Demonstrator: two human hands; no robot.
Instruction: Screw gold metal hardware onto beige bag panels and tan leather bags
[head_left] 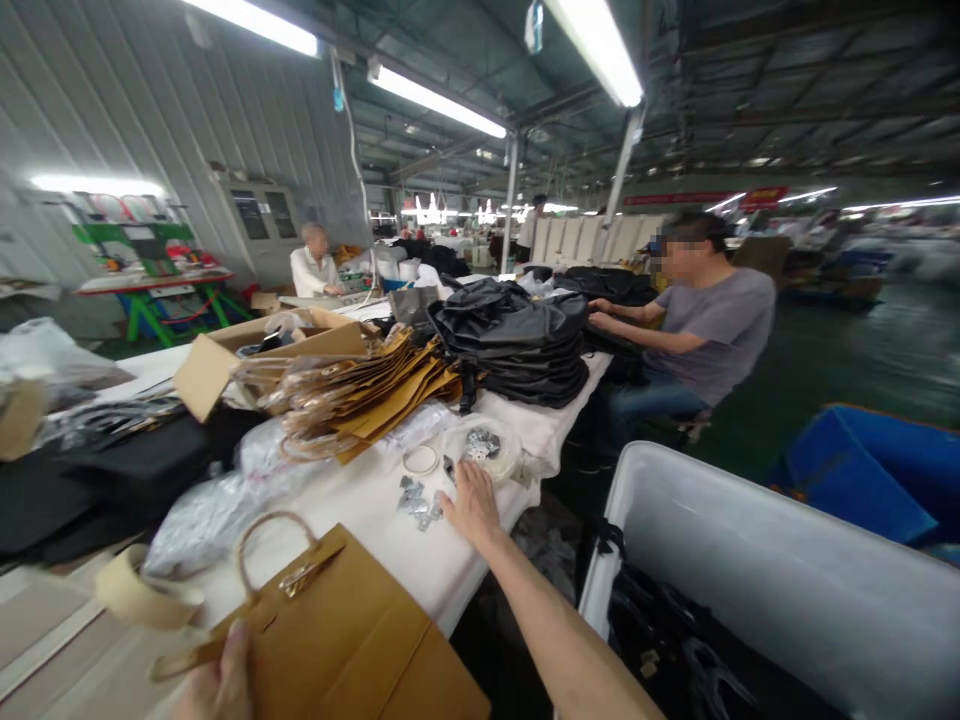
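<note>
My left hand (217, 680) sits at the bottom edge and grips the top strip of a tan leather handbag (352, 640) with a ring handle and a metal clasp. My right hand (472, 505) reaches out over the white table (420, 560), palm down, fingers spread over a small heap of silver metal pieces (418, 497). Just beyond it stands a round clear tub (480, 445) holding more metal parts, with a tape ring (421, 459) beside it.
A heap of tan bags (360, 395), a cardboard box (247, 355) and a stack of black bags (517, 345) crowd the table. A seated person in grey (705, 320) works opposite. A white bin (750, 580) and a blue bin (870, 470) stand to my right.
</note>
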